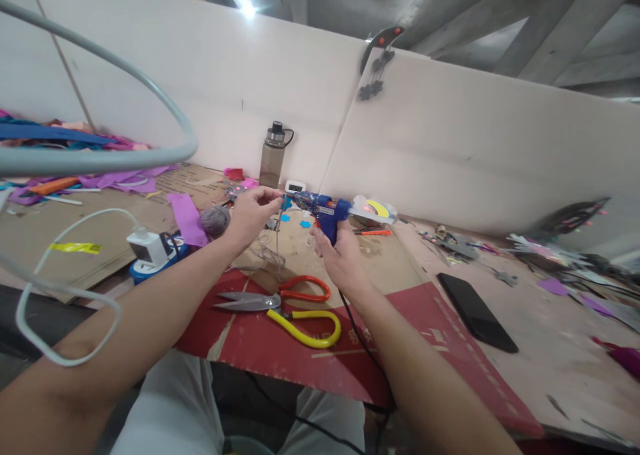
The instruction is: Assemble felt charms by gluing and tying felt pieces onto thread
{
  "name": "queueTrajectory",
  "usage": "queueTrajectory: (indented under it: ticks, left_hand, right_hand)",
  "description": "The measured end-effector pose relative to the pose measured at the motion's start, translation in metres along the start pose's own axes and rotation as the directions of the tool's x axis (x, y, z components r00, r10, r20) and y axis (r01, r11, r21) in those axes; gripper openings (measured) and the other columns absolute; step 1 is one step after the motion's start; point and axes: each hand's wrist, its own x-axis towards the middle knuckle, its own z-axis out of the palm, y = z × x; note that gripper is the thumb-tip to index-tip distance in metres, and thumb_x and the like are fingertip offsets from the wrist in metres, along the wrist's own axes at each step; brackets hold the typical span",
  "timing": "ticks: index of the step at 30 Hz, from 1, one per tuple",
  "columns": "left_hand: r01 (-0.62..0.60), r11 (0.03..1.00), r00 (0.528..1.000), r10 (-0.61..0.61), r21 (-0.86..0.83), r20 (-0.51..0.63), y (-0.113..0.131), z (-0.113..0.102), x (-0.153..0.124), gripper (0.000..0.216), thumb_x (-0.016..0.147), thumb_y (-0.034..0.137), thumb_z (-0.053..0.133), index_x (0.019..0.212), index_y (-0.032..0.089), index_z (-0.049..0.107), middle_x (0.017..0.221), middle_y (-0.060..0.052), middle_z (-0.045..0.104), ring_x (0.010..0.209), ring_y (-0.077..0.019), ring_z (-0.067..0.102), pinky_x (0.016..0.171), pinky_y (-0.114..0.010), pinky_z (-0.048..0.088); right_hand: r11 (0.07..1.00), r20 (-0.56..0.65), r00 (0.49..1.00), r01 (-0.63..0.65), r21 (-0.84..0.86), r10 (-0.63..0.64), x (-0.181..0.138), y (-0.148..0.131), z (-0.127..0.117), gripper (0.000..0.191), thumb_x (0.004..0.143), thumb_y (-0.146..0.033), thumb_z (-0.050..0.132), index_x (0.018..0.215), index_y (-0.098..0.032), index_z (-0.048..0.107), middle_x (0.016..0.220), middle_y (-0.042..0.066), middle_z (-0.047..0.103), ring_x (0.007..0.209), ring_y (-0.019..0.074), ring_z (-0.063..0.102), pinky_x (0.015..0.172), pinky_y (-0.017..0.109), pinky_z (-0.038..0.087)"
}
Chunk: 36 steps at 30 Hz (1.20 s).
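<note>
My right hand [343, 252] is wrapped round the handle of a blue hot glue gun [327, 210], whose nozzle points left and whose clear glue stick shows at the back. Facing the nozzle, my left hand [254, 215] pinches a small blue flower-shaped piece [287, 203]. A thin grey string [279, 235] hangs below that piece onto the cardboard. Whether the nozzle touches the flower I cannot tell. Small blue flower cutouts [305, 224] lie under the gun. Nearer me are scissors [274, 302] with red and yellow handles, blades pointing left.
A ball of grey yarn [216, 220] and a white plug adapter [150, 248] are left of my hands. Behind them stand a bottle [273, 155] and a small digital display [295, 187]. A black phone [477, 312] lies right. A pale tube [100, 158] crosses the upper left.
</note>
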Motion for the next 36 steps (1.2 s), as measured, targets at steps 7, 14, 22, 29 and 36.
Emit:
queueTrajectory:
  ticks: [7,14,22,29,36]
  left_hand:
    - [0.042,0.999,0.999,-0.042,-0.009,0.017,-0.001,0.000,0.000,0.025,0.066,0.034,0.069,0.083,0.016,0.071,0.072,-0.002,0.066,0.060,-0.0108,0.053,0.052,-0.022,0.041]
    - [0.085,0.988,0.996,-0.084,-0.130,0.019,-0.002,-0.002,0.004,0.020,0.068,0.032,0.068,0.079,0.017,0.067,0.060,0.002,0.056,0.046,-0.0062,0.039,0.042,-0.021,0.028]
    - [0.045,0.998,0.999,-0.044,0.039,-0.022,0.000,-0.004,0.003,0.017,0.068,0.030,0.067,0.079,0.017,0.068,0.061,0.001,0.060,0.052,-0.0102,0.049,0.048,-0.023,0.037]
    - [0.046,0.998,0.995,-0.049,0.030,0.083,0.003,-0.002,-0.001,0.018,0.070,0.027,0.068,0.083,0.014,0.067,0.063,-0.001,0.063,0.052,-0.0105,0.056,0.050,-0.023,0.045]
    - [0.245,0.937,0.956,-0.191,-0.249,0.222,0.003,0.004,-0.002,0.025,0.068,0.028,0.074,0.085,0.013,0.064,0.072,-0.003,0.068,0.062,-0.0133,0.067,0.063,-0.029,0.057]
  right_hand:
    - [1.000,0.007,1.000,-0.006,-0.001,0.006,0.000,0.002,0.000,0.027,0.090,-0.037,0.048,0.111,-0.021,0.051,0.089,0.006,0.063,0.080,0.0205,0.058,0.071,0.036,0.048]
    - [0.995,-0.001,0.995,-0.096,0.009,0.096,0.002,-0.003,-0.005,0.023,0.086,-0.040,0.052,0.099,-0.021,0.054,0.078,0.004,0.062,0.066,0.0178,0.056,0.062,0.032,0.046]
    - [0.871,0.050,0.871,-0.490,0.037,0.489,0.021,0.030,-0.024,0.012,0.075,-0.030,0.056,0.080,-0.019,0.055,0.057,-0.002,0.056,0.049,0.0127,0.050,0.049,0.026,0.040]
    - [0.752,0.226,0.718,-0.637,-0.170,0.659,0.020,0.053,-0.036,0.017,0.075,-0.026,0.061,0.060,-0.020,0.056,0.056,0.005,0.063,0.045,0.0145,0.050,0.045,0.028,0.039]
    - [0.752,0.197,0.743,-0.552,-0.361,0.640,0.021,0.055,-0.043,0.030,0.074,-0.036,0.066,0.051,-0.021,0.053,0.042,0.004,0.055,0.037,0.0170,0.049,0.044,0.031,0.038]
